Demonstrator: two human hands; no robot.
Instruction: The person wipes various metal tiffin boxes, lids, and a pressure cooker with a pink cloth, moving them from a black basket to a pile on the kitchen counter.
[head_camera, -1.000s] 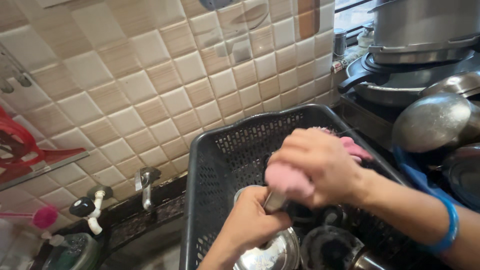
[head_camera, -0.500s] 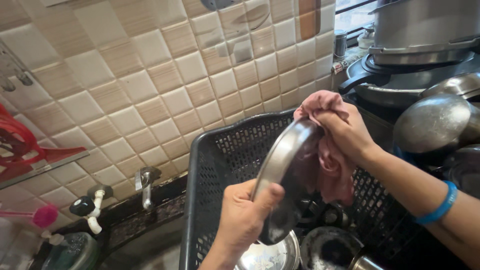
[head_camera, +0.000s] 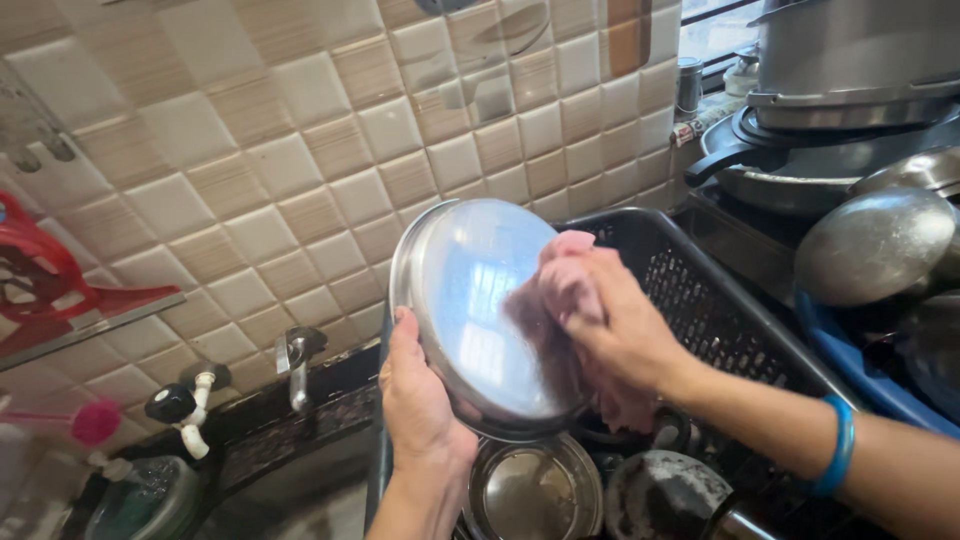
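Shelf, far left: red plastic rack (head_camera: 40, 285) sits on a narrow ledge against the tiled wall (head_camera: 250, 180); what it holds I cannot make out.
Taps: small black-knobbed tap (head_camera: 185, 405) and steel spout (head_camera: 297, 360) stand on the dark counter (head_camera: 280, 440) edge, with a pink-tipped brush (head_camera: 92, 422) lower left.
Left hand: my left hand (head_camera: 420, 410) is curled shut around the lower rim of the steel plate (head_camera: 470, 300), thumb on the front edge, fingers behind it.
Plate position: I hold it up, tilted nearly upright, face toward me, above the near-left corner of the black basket (head_camera: 720, 320).
Plate handling: I judge it stiff, thin and fairly light, not fragile; the polished face looks slick, so the raised rim is the sure place to hold, not the flat middle.
Cloth: pink cloth (head_camera: 565, 290) is soft and bunched, pressed flat on the plate's right half.
Right hand: my right hand (head_camera: 620, 330) is closed over the cloth, palm pushing it against the plate; a blue bangle (head_camera: 840, 445) rides the wrist.
Basket contents: a steel bowl (head_camera: 535, 490) lies open side up beneath the plate, a darker round vessel (head_camera: 665, 495) beside it, more steelware behind, partly hidden.
Right side: large steel pots (head_camera: 850, 60) are stacked on a pan (head_camera: 800, 170), and a domed steel lid (head_camera: 875, 245) rests over a blue tub (head_camera: 860, 370).
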